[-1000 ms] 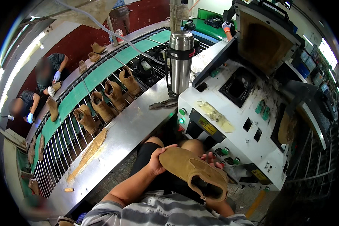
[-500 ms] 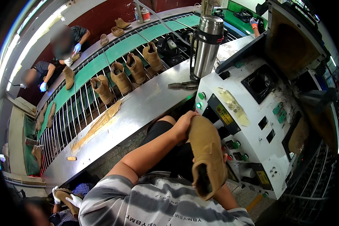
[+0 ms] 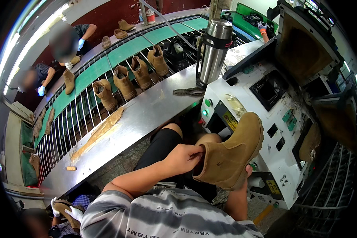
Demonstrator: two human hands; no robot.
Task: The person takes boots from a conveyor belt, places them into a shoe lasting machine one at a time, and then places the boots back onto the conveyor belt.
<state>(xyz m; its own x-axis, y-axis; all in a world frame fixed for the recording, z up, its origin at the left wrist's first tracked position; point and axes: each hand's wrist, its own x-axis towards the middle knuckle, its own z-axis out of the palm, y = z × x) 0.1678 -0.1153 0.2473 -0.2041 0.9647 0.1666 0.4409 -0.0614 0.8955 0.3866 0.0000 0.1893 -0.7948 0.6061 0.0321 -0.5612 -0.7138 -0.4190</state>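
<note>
A tan suede ankle boot [image 3: 230, 152] is held above my lap, its toe pointing up and right and its opening facing left. My left hand [image 3: 184, 158] is closed at the boot's opening, thumb and fingers pinched on the rim. My right hand [image 3: 248, 170] grips the boot by the sole side near the heel; most of its fingers are hidden behind the boot. Directly beyond the boot stands a white machine [image 3: 246, 103] with green buttons and dark recesses.
A steel bench [image 3: 146, 119] runs along the left, with pliers [image 3: 188, 91] and a steel flask [image 3: 216, 51] on it. Several tan boots [image 3: 125, 83] stand on a roller conveyor [image 3: 67, 135] behind. Co-workers [image 3: 65, 43] handle footwear beyond it and at lower left. A raised machine lid [image 3: 307, 43] stands right.
The boot has turned from toe-away with its opening toward me to side-on, opening leftward. My left hand has moved from the toe to the opening's rim.
</note>
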